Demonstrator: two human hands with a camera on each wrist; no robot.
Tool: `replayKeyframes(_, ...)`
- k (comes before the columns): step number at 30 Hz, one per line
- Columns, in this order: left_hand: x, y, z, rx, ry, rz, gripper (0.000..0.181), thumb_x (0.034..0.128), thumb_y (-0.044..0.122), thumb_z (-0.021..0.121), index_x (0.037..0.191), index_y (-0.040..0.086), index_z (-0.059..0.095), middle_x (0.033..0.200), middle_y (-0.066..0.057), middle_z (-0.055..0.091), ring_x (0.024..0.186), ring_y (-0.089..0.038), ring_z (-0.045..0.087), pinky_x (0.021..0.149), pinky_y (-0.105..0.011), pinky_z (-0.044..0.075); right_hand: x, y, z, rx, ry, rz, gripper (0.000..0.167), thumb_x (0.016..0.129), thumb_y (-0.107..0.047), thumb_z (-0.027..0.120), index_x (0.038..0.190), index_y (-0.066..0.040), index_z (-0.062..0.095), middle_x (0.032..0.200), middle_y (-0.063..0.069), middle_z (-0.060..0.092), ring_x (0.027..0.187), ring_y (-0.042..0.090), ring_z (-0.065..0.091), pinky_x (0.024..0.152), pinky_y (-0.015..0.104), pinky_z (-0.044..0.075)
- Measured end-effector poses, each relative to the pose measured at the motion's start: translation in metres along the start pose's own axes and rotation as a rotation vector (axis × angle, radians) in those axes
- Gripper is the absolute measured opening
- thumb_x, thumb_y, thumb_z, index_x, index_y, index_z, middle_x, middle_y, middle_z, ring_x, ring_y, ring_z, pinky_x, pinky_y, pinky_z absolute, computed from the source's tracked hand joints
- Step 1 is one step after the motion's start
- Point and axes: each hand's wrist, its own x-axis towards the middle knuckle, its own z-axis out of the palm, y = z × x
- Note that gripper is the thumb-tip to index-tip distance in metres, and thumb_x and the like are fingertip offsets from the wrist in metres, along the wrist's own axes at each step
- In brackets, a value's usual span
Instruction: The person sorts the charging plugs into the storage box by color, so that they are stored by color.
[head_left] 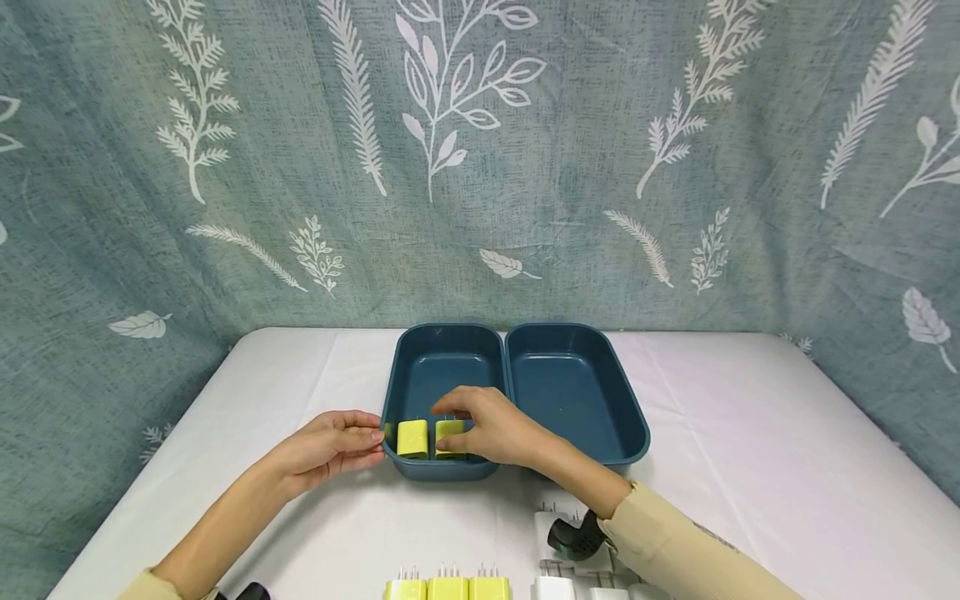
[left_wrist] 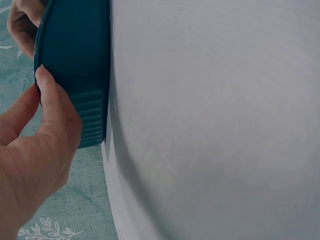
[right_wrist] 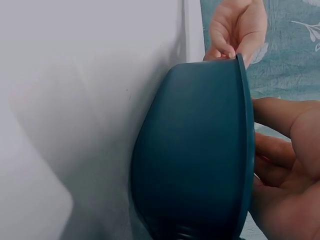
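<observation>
Cannot fully see the plug (head_left: 449,427) behind the right hand (head_left: 491,425), nor the front yellow plugs (head_left: 447,589), cut off by the head view's lower edge.

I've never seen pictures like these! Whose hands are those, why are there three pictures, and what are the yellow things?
There's no robot here, just a person's two bare hands. The wide picture comes from a camera on the person's head; the other two come from cameras on each wrist, so things look sideways there.

On the white cloth sit two blue tubs, a left tub and a right tub. The yellow things look like plug-in chargers. Two are in the left tub, and nearer the person are more yellow chargers and some white chargers.

The left hand pinches the left tub's rim. The right hand reaches inside, around one yellow charger; I can't tell whether it's gripping.
</observation>
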Motion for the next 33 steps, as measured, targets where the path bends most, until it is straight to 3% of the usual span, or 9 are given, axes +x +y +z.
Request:
replayKeyframes(13, 0.001, -0.001, 0.000, 0.003, 0.000, -0.003, 0.039, 0.0964, 0.000, 0.060, 0.126, -0.015, 0.040, 0.100, -0.013, 0.061, 0.092, -0.019, 0.068, 0.089, -0.029, 0.057, -0.027, -0.019, -0.002, 0.102, 0.007, -0.021, 0.039, 0.087, -0.013, 0.078, 0.123, -0.004, 0.066, 0.123, 0.005, 0.064, 0.111, 0.025, 0.061, 0.097, 0.041, 0.053)
replayKeyframes(17, 0.001, 0.000, 0.000, 0.006, 0.002, -0.003, 0.038, 0.0965, 0.000, 0.060, 0.126, -0.014, 0.041, 0.101, -0.013, 0.061, 0.093, -0.020, 0.068, 0.089, -0.029, 0.057, -0.035, -0.027, 0.000, 0.082, 0.002, -0.061, 0.038, 0.087, -0.015, 0.078, 0.122, -0.009, 0.067, 0.122, 0.000, 0.064, 0.106, 0.015, 0.059, 0.092, 0.030, 0.053)
replayKeyframes(20, 0.001, 0.000, -0.001, 0.007, 0.000, -0.004, 0.039, 0.0966, 0.000, 0.060, 0.126, -0.015, 0.040, 0.101, -0.013, 0.061, 0.093, -0.020, 0.068, 0.089, -0.029, 0.057, -0.040, -0.032, 0.001, 0.075, -0.002, -0.097, 0.037, 0.087, -0.016, 0.079, 0.122, -0.010, 0.067, 0.121, 0.000, 0.065, 0.105, 0.011, 0.058, 0.091, 0.029, 0.053)
replayKeyframes(27, 0.001, 0.001, 0.000, 0.009, 0.007, -0.008, 0.035, 0.0964, 0.000, 0.060, 0.124, -0.014, 0.042, 0.099, -0.013, 0.061, 0.092, -0.020, 0.068, 0.089, -0.030, 0.057, -0.058, -0.043, 0.007, 0.069, -0.046, -0.091, 0.039, 0.088, -0.020, 0.078, 0.124, -0.012, 0.067, 0.124, -0.008, 0.062, 0.115, 0.005, 0.055, 0.098, 0.028, 0.050)
replayKeyframes(33, 0.000, 0.002, 0.000, 0.013, 0.011, -0.012, 0.034, 0.0964, -0.001, 0.059, 0.123, -0.015, 0.042, 0.099, -0.013, 0.061, 0.091, -0.019, 0.068, 0.088, -0.029, 0.057, -0.079, -0.043, 0.020, -0.008, -0.058, -0.212, 0.036, 0.091, -0.024, 0.074, 0.124, -0.011, 0.066, 0.124, -0.006, 0.062, 0.116, 0.007, 0.055, 0.098, 0.024, 0.049)
